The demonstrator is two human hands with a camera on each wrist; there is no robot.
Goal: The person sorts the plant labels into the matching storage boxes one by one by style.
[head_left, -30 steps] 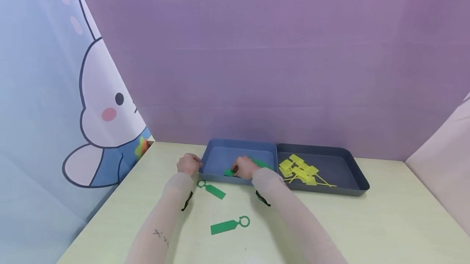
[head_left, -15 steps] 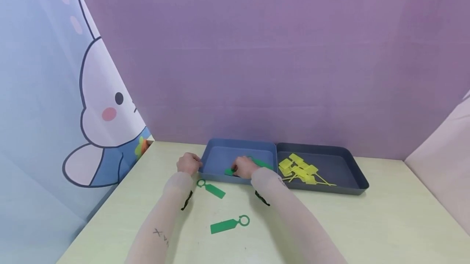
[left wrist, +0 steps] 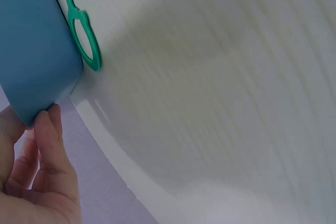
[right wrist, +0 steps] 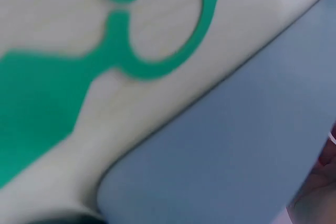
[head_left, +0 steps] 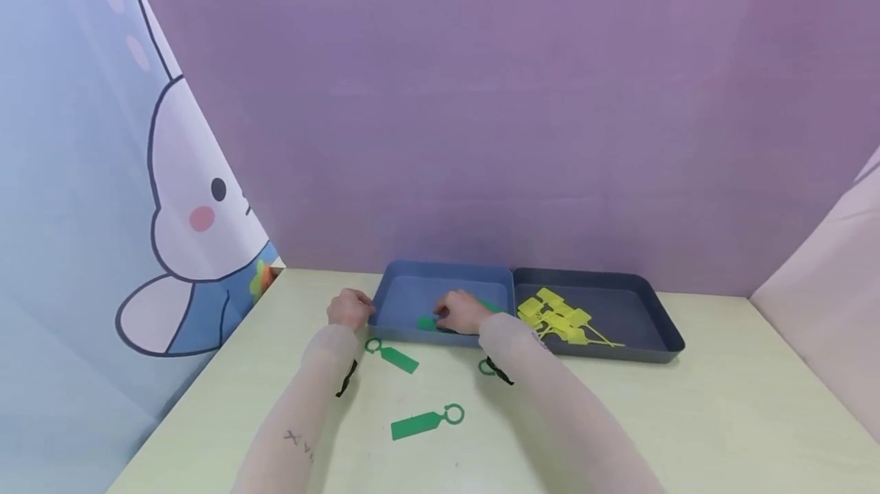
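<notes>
In the head view my left hand point(head_left: 351, 309) is at the left side of the blue tray point(head_left: 392, 288). The left wrist view shows its thumb and fingers pinching the tray's rim point(left wrist: 39, 77). My right hand point(head_left: 462, 312) reaches over the front wall into that tray, fingers curled down onto a flat green ring-ended tag point(head_left: 426, 323). Most of that tag is hidden under the fingers. Another green tag point(head_left: 491, 306) lies behind the right hand, partly covered. In the right wrist view the tray wall point(right wrist: 220, 129) hides nearly all of the hand.
On the table lie a green tag point(head_left: 399, 359) near the tray's front left and another point(head_left: 415, 425) closer in. A green ring point(head_left: 486, 366) peeks from beneath the right wrist. A dark grey tray point(head_left: 635, 318) with several yellow tags point(head_left: 560, 318) adjoins the blue tray. Purple cloth point(head_left: 481, 135) rises behind.
My right forearm has shifted slightly right, and a green ring now shows beneath its wrist. The view has moved a little. The left hand still holds the tray's rim.
</notes>
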